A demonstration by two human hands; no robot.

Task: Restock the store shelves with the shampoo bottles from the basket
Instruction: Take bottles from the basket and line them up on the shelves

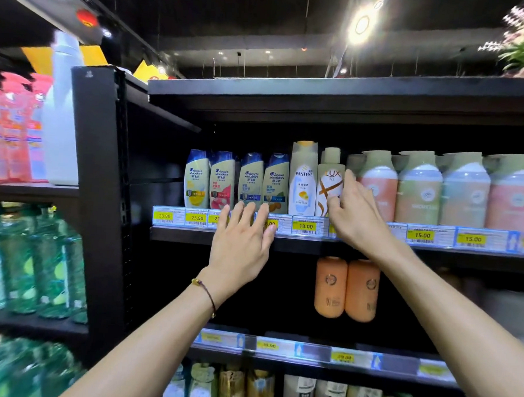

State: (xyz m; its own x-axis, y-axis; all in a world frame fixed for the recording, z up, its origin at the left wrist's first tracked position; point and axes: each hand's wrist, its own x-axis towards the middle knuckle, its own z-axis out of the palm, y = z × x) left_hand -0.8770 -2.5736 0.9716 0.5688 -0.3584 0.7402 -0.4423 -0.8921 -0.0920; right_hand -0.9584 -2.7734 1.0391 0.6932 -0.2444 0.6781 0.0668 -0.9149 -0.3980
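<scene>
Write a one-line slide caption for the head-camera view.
Right hand holds the Lux bottle beside the Pantene bottle; open left hand hovers before the price-tag rail.

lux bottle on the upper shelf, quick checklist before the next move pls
1. Lux bottle stands upright on the shelf: ok.
2. Its label faces the front: ok.
3. Right hand holds the bottle, thumb on the front and fingers up its right side: ok.
4. Left hand is free, fingers straight in front of the price strip, holding nothing: ok.
5. Gap between it and the pantene bottle: cannot tell, they stand close side by side.
6. Basket at hand for the next bottle: cannot tell, it is not in view.
</scene>
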